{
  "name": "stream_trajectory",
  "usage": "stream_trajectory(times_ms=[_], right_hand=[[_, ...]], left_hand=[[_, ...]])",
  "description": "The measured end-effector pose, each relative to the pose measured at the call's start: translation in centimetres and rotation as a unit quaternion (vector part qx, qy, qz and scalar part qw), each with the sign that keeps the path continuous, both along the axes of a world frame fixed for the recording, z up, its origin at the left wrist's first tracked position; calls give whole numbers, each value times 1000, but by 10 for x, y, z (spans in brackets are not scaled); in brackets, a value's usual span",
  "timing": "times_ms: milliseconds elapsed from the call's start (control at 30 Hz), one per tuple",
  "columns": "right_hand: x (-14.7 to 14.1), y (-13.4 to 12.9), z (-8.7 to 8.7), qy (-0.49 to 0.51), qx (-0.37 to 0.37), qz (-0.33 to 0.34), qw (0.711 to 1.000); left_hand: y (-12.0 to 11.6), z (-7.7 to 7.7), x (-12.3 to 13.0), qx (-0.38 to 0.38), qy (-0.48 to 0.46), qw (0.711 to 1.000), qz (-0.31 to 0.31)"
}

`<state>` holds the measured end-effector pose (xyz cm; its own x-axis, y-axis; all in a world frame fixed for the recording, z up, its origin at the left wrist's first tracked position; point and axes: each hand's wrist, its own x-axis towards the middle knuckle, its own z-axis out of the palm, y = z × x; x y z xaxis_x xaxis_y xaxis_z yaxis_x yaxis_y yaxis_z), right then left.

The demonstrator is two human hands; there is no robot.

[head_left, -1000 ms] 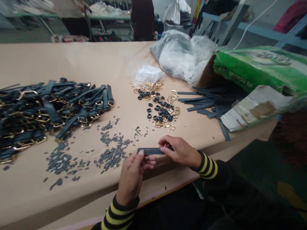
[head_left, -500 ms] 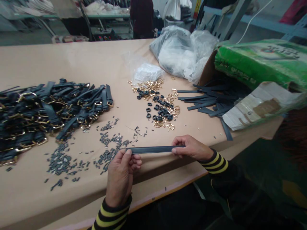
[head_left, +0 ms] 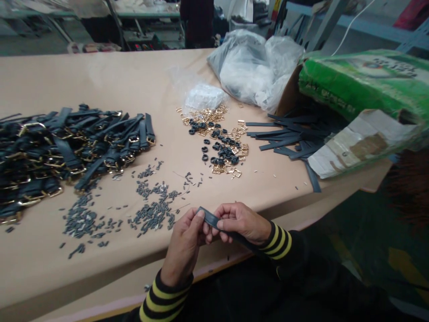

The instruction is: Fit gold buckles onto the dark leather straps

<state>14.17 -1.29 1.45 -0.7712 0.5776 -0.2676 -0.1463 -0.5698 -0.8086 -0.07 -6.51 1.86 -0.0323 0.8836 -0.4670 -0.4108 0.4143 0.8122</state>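
A dark leather strap (head_left: 210, 218) is held between both hands at the table's front edge. My left hand (head_left: 187, 239) pinches it near one end, thumb on top. Close beside it, my right hand (head_left: 243, 222) grips the same strap further along, and the rest trails down under that hand toward my lap. Beyond the hands lie small dark cut pieces (head_left: 152, 214) scattered on the brown table covering. Farther back, dark strap loops (head_left: 224, 152) lie among gold buckles (head_left: 236, 172).
A heap of buckled dark straps (head_left: 67, 152) covers the left side. Loose straps (head_left: 284, 134) spill from a green box (head_left: 362, 85) at right. Clear plastic bags (head_left: 251, 67) stand at the back. A person (head_left: 196, 22) is partly visible beyond the table.
My right hand has moved left along the strap, close to my left hand. The strap, stretched straight between the hands before, now shows a short angled end, with the rest hanging below.
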Motion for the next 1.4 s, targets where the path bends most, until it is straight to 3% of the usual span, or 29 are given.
stream_trajectory(times_ms=[100, 167, 233, 300, 367, 467, 600, 733, 833, 933, 967, 1033, 1100, 1167, 1233, 1300, 1400], right_hand=[[-1, -4, -3, 25, -11, -15, 1000], [-2, -4, -3, 18, -61, -30, 998], [-5, 0, -2, 5, -114, -46, 992], [-7, 4, -1, -4, -142, -54, 988], [-10, 9, 1, -14, -150, -53, 987], [-14, 12, 0, -34, -155, -47, 986], [-16, 14, -3, -36, -153, -44, 987], [-17, 15, -3, -30, -151, -37, 987], [-14, 17, -3, -25, -139, -28, 990], [-11, 20, -3, -25, -134, -21, 990], [-10, 21, -2, -27, -135, -22, 990], [-8, 23, -2, -30, -138, -23, 990], [-7, 24, -1, -33, -133, -22, 990], [-6, 24, -1, -36, -123, -16, 992], [-3, 23, -3, -41, -101, -17, 994], [3, 23, -6, -53, -61, -24, 996], [13, 26, -11, -72, 0, -40, 997]], left_hand=[[1, -2, 1, -7, 34, 999, -10], [4, -3, 1, 41, 158, 986, 28], [7, -4, -1, 115, 328, 935, 63], [11, -5, -3, 151, 439, 885, 43], [14, -7, -8, 142, 465, 874, -1], [20, -11, -14, 126, 444, 886, -41], [25, -12, -16, 127, 435, 889, -64], [26, -12, -13, 119, 487, 863, -62], [28, -13, -18, 154, 569, 808, -22], [31, -16, -30, 233, 676, 697, 54], [31, -17, -34, 259, 689, 675, 46], [33, -18, -40, 305, 655, 689, -44], [34, -19, -43, 317, 573, 745, -125], [35, -17, -41, 268, 505, 809, -137], [36, -13, -37, 212, 474, 846, -120], [38, -9, -32, 199, 465, 851, -142], [49, -4, -32, 221, 468, 830, -207]])
